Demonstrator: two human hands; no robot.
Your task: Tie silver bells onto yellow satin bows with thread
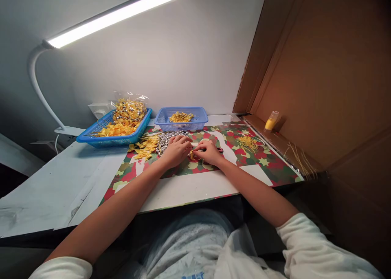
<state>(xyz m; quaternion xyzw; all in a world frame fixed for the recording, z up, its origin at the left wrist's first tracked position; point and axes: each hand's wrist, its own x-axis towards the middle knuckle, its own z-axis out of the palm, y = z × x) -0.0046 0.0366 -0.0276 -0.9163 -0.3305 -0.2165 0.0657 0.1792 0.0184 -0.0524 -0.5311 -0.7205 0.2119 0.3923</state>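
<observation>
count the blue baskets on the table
2. The larger basket stands at the picture's left, by the lamp base; the smaller basket stands to its right, near the wall. Any nested underneath would be hidden.

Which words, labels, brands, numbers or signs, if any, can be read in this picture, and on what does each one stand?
No text can be read.
Clothes: blue print at the picture's lower edge, cut off and too blurred to read.
Bottle: no lettering can be made out.
</observation>
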